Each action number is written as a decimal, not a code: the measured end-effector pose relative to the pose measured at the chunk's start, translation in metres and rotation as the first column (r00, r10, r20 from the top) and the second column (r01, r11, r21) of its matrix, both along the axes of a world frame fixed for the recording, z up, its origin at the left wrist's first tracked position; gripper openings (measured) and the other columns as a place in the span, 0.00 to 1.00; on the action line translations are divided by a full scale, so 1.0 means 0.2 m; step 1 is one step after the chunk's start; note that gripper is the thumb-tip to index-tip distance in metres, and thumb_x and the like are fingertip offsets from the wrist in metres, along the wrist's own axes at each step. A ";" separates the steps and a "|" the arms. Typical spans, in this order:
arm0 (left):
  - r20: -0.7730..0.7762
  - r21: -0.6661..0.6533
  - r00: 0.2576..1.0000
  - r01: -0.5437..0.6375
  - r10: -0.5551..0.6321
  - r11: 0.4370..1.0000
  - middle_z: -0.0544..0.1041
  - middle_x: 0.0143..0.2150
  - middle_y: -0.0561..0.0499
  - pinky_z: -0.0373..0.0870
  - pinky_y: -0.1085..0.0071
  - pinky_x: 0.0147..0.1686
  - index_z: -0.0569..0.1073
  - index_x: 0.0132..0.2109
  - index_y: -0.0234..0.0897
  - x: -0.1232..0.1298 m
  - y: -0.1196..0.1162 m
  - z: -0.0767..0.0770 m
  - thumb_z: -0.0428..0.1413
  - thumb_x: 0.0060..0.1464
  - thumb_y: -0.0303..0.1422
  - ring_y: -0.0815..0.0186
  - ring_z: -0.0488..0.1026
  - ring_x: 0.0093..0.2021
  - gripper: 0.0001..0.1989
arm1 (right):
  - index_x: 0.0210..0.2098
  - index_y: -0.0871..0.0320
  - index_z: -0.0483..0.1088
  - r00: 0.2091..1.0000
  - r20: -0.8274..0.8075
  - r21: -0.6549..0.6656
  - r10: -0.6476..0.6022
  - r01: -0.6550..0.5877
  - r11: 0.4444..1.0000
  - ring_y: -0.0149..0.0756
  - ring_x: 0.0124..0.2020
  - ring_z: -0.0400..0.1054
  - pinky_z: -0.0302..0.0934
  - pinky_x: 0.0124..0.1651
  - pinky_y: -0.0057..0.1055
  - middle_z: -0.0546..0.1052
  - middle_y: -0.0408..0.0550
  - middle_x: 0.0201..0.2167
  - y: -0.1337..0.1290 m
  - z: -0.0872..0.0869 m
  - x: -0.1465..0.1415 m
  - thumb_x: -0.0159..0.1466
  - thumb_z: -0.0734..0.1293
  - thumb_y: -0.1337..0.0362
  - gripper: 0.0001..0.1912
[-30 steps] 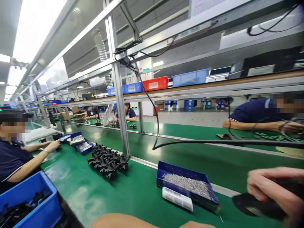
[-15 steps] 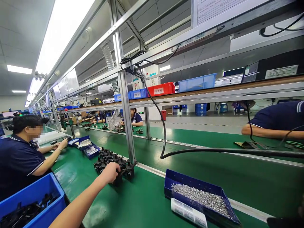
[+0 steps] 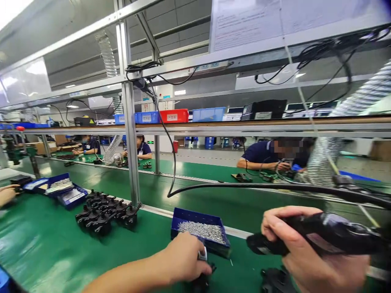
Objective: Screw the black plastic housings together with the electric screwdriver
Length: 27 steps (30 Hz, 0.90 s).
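Note:
My left hand [image 3: 185, 258] is closed at the lower middle, just in front of a dark blue tray [image 3: 225, 249] of small silver screws. Its fingers grip a black plastic part [image 3: 201, 280], mostly hidden beneath the hand. A white roll [image 3: 203, 254] shows partly behind the fingers. At the right, my right hand [image 3: 293, 240] is wrapped around a black electric screwdriver [image 3: 332, 232], held nearly level with its nose to the left. Another black part [image 3: 275, 280] lies on the green mat below it, partly cut off by the frame.
Several black plastic parts [image 3: 104, 211] stand grouped at left beside a metal post [image 3: 130, 134]. Blue trays [image 3: 73, 197] lie beyond, near a co-worker's hand [image 3: 8, 195]. A black cable [image 3: 244, 186] crosses above the bench. Another person [image 3: 259, 154] leans over the far side.
The view has swung right. My left hand has left the group of black parts and come over in front of the screw tray. My right hand has appeared, holding the screwdriver.

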<state>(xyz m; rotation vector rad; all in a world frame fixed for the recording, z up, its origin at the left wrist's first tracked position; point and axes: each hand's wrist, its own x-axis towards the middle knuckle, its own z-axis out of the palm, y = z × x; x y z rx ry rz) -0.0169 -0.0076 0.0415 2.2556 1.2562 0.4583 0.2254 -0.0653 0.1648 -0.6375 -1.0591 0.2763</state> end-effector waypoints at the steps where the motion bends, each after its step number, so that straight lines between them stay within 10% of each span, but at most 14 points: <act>1: -0.118 0.053 0.993 -0.012 0.018 0.999 0.87 0.36 0.44 0.74 0.60 0.43 0.90 0.44 0.44 0.08 0.07 0.05 0.67 0.59 0.43 0.50 0.82 0.38 0.12 | 0.30 0.54 0.79 0.999 0.017 0.017 0.029 -0.029 0.999 0.39 0.18 0.70 0.65 0.19 0.35 0.77 0.46 0.21 0.00 0.00 0.00 0.57 0.79 0.64 0.06; 5: -0.261 0.101 0.965 0.025 0.002 0.995 0.89 0.44 0.42 0.76 0.59 0.52 0.90 0.44 0.42 0.31 0.42 0.17 0.68 0.58 0.33 0.48 0.84 0.48 0.08 | 0.34 0.55 0.78 0.995 0.033 0.076 0.091 -0.094 0.993 0.35 0.18 0.70 0.66 0.21 0.32 0.78 0.43 0.23 -0.01 -0.01 0.00 0.61 0.77 0.67 0.04; 10: -0.401 -0.026 0.906 0.140 -0.139 0.990 0.88 0.39 0.45 0.79 0.59 0.53 0.88 0.39 0.41 0.43 0.66 0.07 0.78 0.44 0.31 0.46 0.85 0.49 0.13 | 0.35 0.56 0.78 0.991 0.045 0.081 0.128 -0.131 0.988 0.34 0.19 0.70 0.67 0.22 0.31 0.77 0.42 0.24 0.00 -0.01 0.00 0.63 0.77 0.67 0.04; 16: -0.465 -0.076 0.860 0.200 -0.212 0.977 0.84 0.53 0.46 0.79 0.53 0.59 0.81 0.51 0.35 0.47 0.70 -0.07 0.65 0.70 0.42 0.57 0.82 0.54 0.14 | 0.36 0.56 0.78 0.983 0.060 0.103 0.174 -0.179 0.978 0.33 0.19 0.70 0.67 0.21 0.29 0.78 0.42 0.24 0.01 -0.02 0.01 0.65 0.76 0.67 0.03; 27: -0.275 -0.005 0.958 0.082 -0.081 0.997 0.82 0.55 0.45 0.82 0.56 0.53 0.80 0.55 0.36 0.36 0.67 -0.12 0.63 0.71 0.42 0.58 0.82 0.51 0.15 | 0.38 0.55 0.77 0.974 0.075 0.098 0.216 -0.223 0.970 0.31 0.20 0.70 0.67 0.23 0.28 0.78 0.40 0.25 0.01 -0.04 0.00 0.67 0.74 0.69 0.04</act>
